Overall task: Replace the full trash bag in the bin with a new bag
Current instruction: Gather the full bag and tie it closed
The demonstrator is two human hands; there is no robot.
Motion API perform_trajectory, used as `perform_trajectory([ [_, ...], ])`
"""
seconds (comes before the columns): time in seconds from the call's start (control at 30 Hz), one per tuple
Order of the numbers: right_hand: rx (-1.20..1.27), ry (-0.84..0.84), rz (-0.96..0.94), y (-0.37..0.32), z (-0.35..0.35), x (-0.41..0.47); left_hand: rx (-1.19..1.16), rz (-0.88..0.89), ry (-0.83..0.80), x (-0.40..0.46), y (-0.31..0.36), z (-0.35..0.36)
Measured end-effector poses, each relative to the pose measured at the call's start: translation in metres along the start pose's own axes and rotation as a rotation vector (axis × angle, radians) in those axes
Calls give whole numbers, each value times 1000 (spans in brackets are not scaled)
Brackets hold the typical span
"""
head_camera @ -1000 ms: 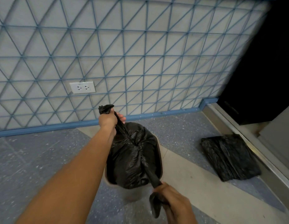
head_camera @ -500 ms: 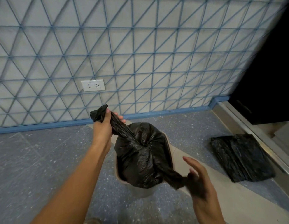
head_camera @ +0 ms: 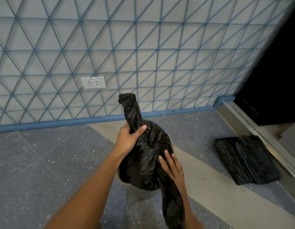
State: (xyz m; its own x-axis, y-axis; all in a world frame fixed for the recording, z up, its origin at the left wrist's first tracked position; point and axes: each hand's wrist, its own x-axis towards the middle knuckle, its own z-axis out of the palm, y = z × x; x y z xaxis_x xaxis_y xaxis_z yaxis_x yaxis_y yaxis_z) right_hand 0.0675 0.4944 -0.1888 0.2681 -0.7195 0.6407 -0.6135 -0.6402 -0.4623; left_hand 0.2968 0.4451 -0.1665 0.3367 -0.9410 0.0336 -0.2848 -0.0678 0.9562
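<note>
A full black trash bag [head_camera: 143, 156] sits in a small beige bin [head_camera: 127, 185] on the floor, its top drawn into two twisted tails. My left hand [head_camera: 128, 139] grips the base of the far tail, which stands upright above it. My right hand [head_camera: 172, 167] lies with straight fingers on the bag near the knot, and the near tail drapes over its wrist toward me. A folded black new bag [head_camera: 245, 160] lies flat on the floor to the right.
A tiled wall with blue triangular lines and a white double socket [head_camera: 93, 82] stands close behind the bin. A blue skirting strip [head_camera: 61, 123] runs along its foot. A metal door threshold [head_camera: 267, 142] and a dark opening are at right.
My left hand slid down the far tail toward the bag's body and moved right. My right hand let go of the near tail and came forward onto the knot with fingers straight.
</note>
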Motion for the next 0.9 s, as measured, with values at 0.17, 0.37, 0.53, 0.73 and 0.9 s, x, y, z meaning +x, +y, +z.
perform_trajectory([
  [0.17, 474, -73, 199, -56, 48, 9, 0, 92, 100, -10, 8, 10],
  [0.37, 809, -48, 454, -75, 52, 32, -92, -86, 289, -10, 12, 17],
  [0.53, 944, 7, 470, -73, 41, 32, 158, -160, 386, -1, 13, 14],
  [0.73, 916, 6, 490, -71, 36, 20, 297, -292, 390, 13, 24, 13],
  [0.9, 976, 24, 514, -68, 32, 17, 265, -346, 383, 16, 19, 10],
])
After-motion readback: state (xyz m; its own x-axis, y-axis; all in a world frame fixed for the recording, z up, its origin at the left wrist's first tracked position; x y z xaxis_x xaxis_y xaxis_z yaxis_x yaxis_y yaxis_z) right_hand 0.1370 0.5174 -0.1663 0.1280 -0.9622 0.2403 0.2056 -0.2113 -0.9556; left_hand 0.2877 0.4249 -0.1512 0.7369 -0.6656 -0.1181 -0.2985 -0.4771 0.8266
